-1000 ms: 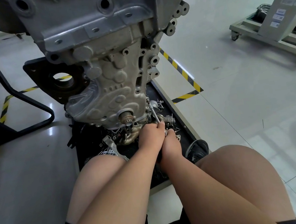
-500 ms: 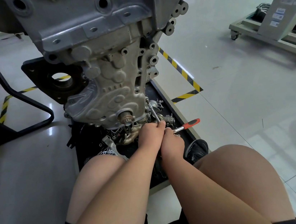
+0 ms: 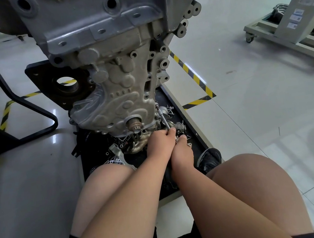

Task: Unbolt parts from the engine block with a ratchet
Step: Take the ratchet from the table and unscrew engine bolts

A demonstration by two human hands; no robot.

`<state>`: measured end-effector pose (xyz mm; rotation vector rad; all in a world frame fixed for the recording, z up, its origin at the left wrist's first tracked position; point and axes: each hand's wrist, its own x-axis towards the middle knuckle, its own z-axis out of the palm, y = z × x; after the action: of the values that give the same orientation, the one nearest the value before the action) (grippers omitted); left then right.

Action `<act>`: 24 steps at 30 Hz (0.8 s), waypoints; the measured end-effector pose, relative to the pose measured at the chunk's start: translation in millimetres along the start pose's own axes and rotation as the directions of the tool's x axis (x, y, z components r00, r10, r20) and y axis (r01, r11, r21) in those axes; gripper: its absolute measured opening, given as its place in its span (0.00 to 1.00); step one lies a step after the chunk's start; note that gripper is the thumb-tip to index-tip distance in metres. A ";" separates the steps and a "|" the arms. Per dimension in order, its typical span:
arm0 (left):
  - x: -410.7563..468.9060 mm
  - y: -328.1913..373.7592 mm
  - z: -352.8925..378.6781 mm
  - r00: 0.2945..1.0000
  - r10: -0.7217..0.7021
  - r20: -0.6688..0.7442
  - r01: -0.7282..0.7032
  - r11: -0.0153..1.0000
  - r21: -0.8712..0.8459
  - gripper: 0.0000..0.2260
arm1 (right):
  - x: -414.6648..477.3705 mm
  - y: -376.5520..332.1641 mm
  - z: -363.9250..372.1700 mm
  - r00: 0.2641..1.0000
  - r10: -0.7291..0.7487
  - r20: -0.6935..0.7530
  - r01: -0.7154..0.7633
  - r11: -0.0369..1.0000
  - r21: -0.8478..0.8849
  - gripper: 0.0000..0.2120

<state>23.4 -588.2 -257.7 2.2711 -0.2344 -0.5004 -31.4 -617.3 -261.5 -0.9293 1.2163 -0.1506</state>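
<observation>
The grey engine block (image 3: 107, 51) stands upright on a black tray (image 3: 193, 132), its timing cover facing me. A thin metal extension bar of the ratchet (image 3: 163, 118) runs from a bolt at the cover's lower right edge down to my hands. My left hand (image 3: 160, 141) grips the bar's lower end. My right hand (image 3: 182, 152) sits just below and right of it, curled round the ratchet, whose handle is hidden under the hand.
Loose metal parts (image 3: 179, 128) and a bracket (image 3: 117, 154) lie in the tray around my hands. My knees and a black shoe (image 3: 210, 158) flank the tray. A black chair frame (image 3: 21, 108) stands left, a wheeled stand (image 3: 290, 31) far right, hazard tape (image 3: 192, 74) on the floor.
Half a second ago the ratchet's orange handle stuck out to the right of my right hand; now it has swung back under the hand and is hidden. My left hand stays on the bar.
</observation>
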 end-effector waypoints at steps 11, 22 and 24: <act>2.8 -2.8 1.7 0.998 -0.020 -0.054 0.023 0.998 0.063 0.17 | -8.6 -0.7 0.6 0.972 0.183 0.147 -0.212 0.952 0.219 0.23; 2.6 -2.4 0.6 0.998 -0.024 -0.066 0.028 0.997 0.070 0.16 | -7.8 -1.9 1.0 0.985 0.126 0.116 -0.137 0.986 0.095 0.19; 2.1 -1.9 0.0 0.997 -0.020 -0.071 0.026 0.996 0.083 0.16 | -6.3 -2.5 0.0 0.990 0.094 0.104 -0.100 0.993 0.056 0.19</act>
<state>25.4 -587.6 -259.8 2.3709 -0.1969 -0.4292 -32.9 -615.3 -255.1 -0.8137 1.1542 -0.0616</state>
